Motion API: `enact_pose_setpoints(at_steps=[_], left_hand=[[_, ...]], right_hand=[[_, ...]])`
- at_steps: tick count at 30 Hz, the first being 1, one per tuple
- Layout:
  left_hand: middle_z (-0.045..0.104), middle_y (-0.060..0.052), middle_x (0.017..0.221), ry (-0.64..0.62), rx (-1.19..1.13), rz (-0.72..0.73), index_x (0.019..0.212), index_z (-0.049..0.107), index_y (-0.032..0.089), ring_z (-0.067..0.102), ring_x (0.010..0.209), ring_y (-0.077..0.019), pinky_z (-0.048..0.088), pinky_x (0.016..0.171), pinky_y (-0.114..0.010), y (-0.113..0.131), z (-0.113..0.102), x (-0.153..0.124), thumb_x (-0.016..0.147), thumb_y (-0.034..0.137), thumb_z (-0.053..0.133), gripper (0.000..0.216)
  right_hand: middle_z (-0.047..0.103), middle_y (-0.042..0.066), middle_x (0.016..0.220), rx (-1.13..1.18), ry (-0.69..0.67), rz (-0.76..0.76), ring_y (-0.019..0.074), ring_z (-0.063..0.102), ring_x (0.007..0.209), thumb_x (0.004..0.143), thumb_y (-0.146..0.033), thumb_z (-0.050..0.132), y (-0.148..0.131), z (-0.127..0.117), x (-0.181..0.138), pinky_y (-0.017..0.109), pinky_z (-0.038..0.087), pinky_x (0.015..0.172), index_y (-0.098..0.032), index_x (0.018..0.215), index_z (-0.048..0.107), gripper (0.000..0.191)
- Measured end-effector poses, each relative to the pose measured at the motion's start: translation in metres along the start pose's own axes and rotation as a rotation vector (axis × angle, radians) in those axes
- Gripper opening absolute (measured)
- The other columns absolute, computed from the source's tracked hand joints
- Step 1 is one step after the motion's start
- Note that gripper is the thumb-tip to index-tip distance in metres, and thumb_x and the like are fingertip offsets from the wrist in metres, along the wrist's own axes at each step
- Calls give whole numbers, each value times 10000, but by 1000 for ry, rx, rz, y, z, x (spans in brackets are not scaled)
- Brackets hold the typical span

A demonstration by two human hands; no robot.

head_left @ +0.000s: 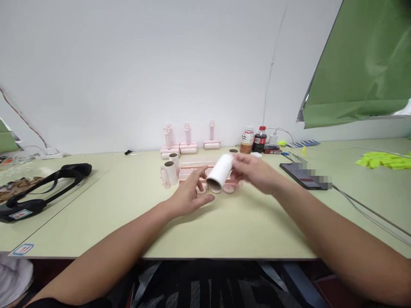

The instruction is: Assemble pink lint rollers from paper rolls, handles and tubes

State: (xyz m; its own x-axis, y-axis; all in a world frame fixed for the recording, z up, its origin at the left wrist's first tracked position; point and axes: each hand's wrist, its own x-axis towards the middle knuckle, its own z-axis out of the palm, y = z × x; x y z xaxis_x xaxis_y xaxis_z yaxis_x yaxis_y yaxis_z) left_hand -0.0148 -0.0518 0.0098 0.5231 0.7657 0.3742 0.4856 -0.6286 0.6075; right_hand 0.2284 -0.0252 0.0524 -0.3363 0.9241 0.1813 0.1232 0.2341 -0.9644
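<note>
A white hollow lint roll is tilted in the air over the table, its open brown end facing down toward me. My right hand grips it by the upper end, thumb and fingers closed around it. My left hand is just left of the roll, fingers apart and curved, with nothing in it. Below the hands lie pink plastic parts and round pale pink discs, partly hidden. A white roll stands upright to the left, beside a clear pink handle piece; another roll stands behind it.
Several pink lint rollers stand along the wall. At the back right are a brown drink bottle and a cola bottle. A phone with cables lies right; a black headset strap lies left.
</note>
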Motion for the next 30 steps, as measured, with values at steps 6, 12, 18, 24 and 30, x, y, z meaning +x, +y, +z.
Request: enact_pose_setpoints(at_steps=[6,12,18,24,30], left_hand=[[454,-130,1246,238,87,299,1149,521,230,423,1251,-290,417,1018,-447,3,2,-2,748,411,722,483],[598,-54,988,250,-45,109,998,518,208,585,946,-200,476,863,-348,2,-7,1,814,372,656,283],[622,-36,939,92,-10,26,961,556,190,578,862,-189,458,779,-312,-1,-10,1,795,426,660,307],[631,-40,1014,-52,-42,86,1086,546,200,585,882,-188,461,779,-299,3,-10,0,817,464,634,387],[632,-42,1043,-84,-19,99,1126,556,216,591,913,-208,461,801,-319,-1,-10,0,818,480,633,412]], right_hand=[[647,37,818,-204,-210,-3,103,550,550,909,-490,480,22,43,-6,230,416,502,-189,885,504,304],[653,27,789,-669,-115,-123,151,565,638,902,-227,427,34,21,7,274,409,607,-193,895,584,161],[689,74,898,-863,-334,-178,212,594,775,885,-237,487,34,30,-3,294,393,662,-195,896,636,155],[677,56,896,-846,-321,-240,212,585,782,809,-244,618,38,39,-7,277,385,664,-197,934,650,137],[672,67,927,-858,-308,-234,222,582,836,800,-163,597,51,49,0,287,385,691,-184,937,659,152]])
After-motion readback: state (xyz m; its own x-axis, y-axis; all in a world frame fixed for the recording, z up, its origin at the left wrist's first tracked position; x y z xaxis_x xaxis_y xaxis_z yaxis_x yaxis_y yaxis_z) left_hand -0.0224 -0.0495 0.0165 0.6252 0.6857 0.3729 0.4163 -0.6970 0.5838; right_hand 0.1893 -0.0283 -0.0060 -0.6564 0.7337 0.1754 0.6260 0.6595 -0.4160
